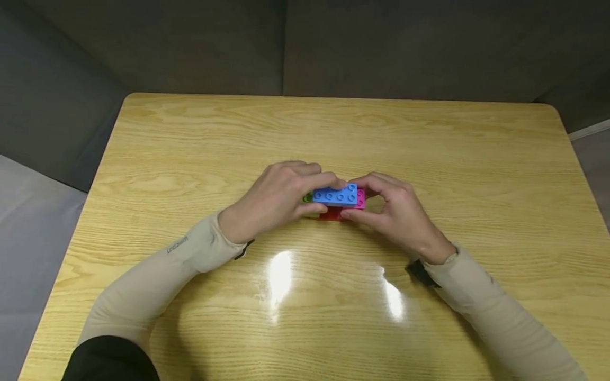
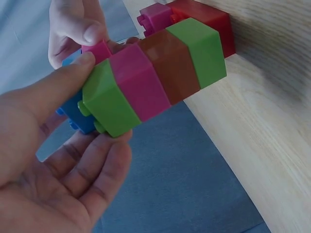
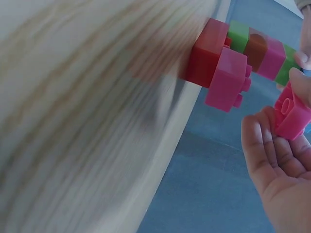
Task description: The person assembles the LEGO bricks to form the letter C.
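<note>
A blue brick with studs on top lies across the upper end of a block build. My left hand grips it, thumb at the near side and index finger over the top. My right hand pinches a pink brick that sits below the blue brick's right end. Beneath the blue brick stands a column of a green brick, a pink brick, a brown brick and a lower green brick. A red brick forms the base, with another pink brick on it.
The build stands near the middle of a wood-grain table, which shows two bright reflections. Dark grey panels rise behind the table's far edge. Light sleeves cover both forearms.
</note>
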`<state>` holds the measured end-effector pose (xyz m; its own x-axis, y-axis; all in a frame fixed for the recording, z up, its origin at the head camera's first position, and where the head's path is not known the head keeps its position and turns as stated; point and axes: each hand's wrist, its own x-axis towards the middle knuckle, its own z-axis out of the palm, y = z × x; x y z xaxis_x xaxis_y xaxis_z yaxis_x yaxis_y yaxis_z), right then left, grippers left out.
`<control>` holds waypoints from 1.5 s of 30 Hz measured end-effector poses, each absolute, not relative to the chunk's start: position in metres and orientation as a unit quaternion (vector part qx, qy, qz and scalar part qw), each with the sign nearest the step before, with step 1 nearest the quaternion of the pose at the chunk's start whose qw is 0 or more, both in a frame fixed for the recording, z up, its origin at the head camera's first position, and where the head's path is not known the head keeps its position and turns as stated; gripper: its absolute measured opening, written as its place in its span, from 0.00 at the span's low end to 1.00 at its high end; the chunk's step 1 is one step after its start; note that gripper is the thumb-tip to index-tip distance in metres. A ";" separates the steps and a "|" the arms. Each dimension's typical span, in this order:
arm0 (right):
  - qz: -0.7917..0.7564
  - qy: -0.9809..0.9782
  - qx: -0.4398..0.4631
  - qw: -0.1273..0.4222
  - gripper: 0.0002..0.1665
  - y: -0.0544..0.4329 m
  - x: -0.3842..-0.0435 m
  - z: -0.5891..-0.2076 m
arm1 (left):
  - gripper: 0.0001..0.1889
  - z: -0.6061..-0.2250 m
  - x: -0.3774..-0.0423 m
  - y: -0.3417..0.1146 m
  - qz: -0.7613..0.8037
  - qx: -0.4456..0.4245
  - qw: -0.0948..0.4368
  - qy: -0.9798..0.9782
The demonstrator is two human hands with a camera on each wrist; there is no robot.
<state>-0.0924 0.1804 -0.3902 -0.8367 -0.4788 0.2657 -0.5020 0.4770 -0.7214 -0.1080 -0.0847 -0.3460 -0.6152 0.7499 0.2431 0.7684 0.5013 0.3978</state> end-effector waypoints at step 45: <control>0.427 -0.864 0.267 -0.018 0.28 0.183 -0.092 -0.388 | 0.24 -0.345 -0.103 -0.083 -0.238 -0.433 0.024 -0.869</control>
<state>-0.0920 0.1835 -0.3881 -0.8565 -0.4770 0.1973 -0.4465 0.4928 -0.7468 -0.1029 -0.0833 -0.3450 -0.6232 0.7421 0.2470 0.7645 0.5112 0.3927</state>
